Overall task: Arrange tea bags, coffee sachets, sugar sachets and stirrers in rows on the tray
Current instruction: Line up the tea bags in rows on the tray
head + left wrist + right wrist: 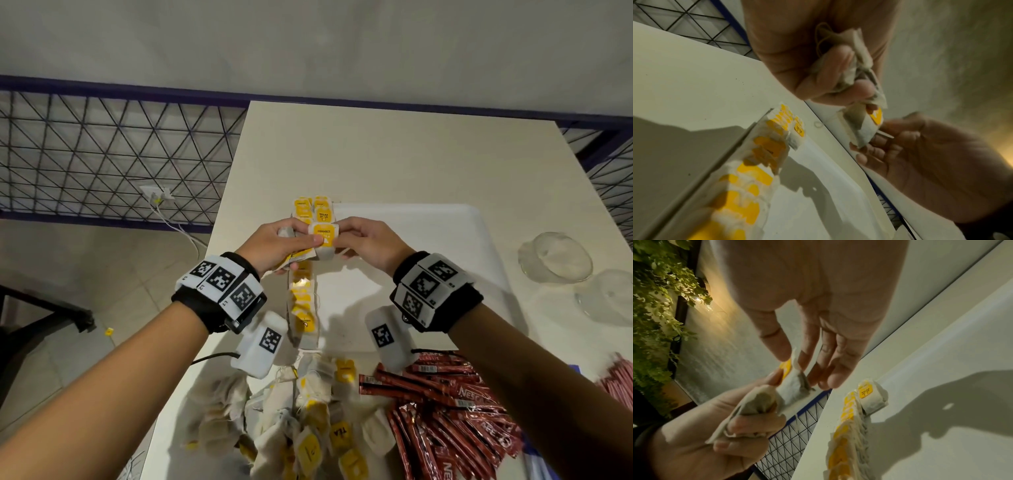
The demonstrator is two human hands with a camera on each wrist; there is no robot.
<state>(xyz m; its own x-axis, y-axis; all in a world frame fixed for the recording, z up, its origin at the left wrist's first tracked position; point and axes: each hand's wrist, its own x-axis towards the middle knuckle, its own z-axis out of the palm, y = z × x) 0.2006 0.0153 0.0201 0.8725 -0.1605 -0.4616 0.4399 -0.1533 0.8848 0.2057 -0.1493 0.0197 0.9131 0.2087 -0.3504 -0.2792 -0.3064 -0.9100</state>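
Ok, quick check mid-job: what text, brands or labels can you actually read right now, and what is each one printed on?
"CONNECT": yellow tag of the tea bag held between both hands.
"RELAX": tag of a tea bag at the far end of the tray row.
"TEA": tag in the loose tea bag pile.
"NESCAFE", partly cut off: red coffee sachets.
Smaller print on the tags, sachet barcodes and wristband markers: too small or blurred to read.

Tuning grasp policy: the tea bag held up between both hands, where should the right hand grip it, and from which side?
Grip the tea bag at its right edge, thumb on the yellow-tag face, fingers behind, coming from the right. It is flat and upright, and the left hand, bunching spare bags, already pinches its left side. The right hand looks placed about so.
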